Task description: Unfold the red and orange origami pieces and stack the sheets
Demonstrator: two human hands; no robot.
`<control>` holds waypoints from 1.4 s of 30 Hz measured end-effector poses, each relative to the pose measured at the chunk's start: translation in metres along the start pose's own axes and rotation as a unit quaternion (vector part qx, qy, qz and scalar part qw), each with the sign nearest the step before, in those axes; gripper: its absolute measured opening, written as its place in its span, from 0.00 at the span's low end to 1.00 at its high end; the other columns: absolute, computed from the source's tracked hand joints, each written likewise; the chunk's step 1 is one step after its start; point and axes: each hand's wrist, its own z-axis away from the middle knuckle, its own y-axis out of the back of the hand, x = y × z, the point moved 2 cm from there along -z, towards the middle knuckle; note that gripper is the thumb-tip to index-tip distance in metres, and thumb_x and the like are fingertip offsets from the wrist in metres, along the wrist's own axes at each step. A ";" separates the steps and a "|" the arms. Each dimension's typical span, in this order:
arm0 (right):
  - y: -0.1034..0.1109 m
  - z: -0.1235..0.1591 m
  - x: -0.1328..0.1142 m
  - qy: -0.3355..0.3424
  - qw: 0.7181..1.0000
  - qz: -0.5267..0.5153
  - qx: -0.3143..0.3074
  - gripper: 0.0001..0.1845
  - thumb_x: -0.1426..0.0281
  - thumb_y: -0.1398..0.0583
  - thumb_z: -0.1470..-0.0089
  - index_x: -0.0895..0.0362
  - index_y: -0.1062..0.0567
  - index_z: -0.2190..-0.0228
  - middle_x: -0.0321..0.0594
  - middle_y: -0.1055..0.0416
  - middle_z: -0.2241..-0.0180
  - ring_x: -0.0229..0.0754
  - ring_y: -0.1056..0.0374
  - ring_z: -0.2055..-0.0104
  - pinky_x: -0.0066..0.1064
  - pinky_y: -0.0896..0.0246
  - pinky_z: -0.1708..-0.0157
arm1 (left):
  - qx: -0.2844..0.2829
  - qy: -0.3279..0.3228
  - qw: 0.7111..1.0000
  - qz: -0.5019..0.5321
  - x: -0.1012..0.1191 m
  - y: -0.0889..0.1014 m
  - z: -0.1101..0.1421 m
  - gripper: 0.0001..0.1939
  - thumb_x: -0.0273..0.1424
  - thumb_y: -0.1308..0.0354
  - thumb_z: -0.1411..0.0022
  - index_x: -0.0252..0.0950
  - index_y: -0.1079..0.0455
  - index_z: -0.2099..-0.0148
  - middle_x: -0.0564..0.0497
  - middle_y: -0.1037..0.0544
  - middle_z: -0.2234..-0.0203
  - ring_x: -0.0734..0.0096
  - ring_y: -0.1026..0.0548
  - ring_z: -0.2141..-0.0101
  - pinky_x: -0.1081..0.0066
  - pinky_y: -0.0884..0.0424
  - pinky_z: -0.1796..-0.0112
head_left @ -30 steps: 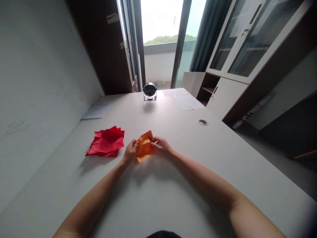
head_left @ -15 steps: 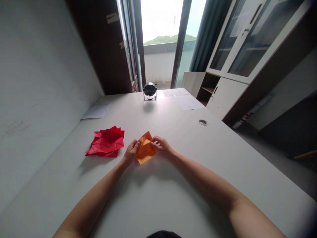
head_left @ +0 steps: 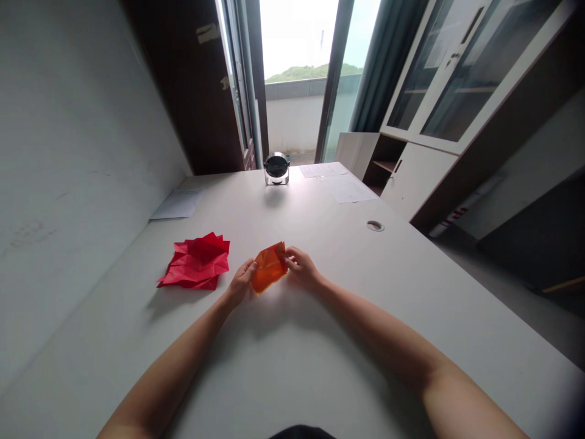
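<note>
A small folded piece of orange paper (head_left: 269, 272) is held up just above the white table (head_left: 320, 341), tilted so its flat face shows. My left hand (head_left: 240, 283) pinches its lower left edge. My right hand (head_left: 300, 268) pinches its upper right edge with thumb and fingers. To the left of my left hand, a crumpled, creased sheet of red paper (head_left: 196, 261) lies flat on the table, apart from both hands.
A small black and silver desk fan (head_left: 276, 169) stands at the table's far end. White sheets (head_left: 178, 204) lie at the far left and others (head_left: 345, 186) at the far right. A round cable hole (head_left: 375, 225) is to the right. Wall on the left, cabinets right.
The orange paper has been flattened and lifted off the table; its open pocket is folded shut. My right hand moved slightly up and left with it.
</note>
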 end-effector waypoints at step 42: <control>0.023 -0.009 0.016 -0.133 0.933 -0.300 0.150 0.08 0.64 0.39 0.54 0.55 0.33 0.74 0.33 0.34 0.76 0.36 0.37 0.73 0.29 0.36 0.73 | 0.118 -0.023 0.981 0.154 -0.012 0.025 -0.014 0.17 0.40 0.38 0.40 0.35 0.31 0.54 0.46 0.23 0.59 0.66 0.24 0.59 0.69 0.27 0.59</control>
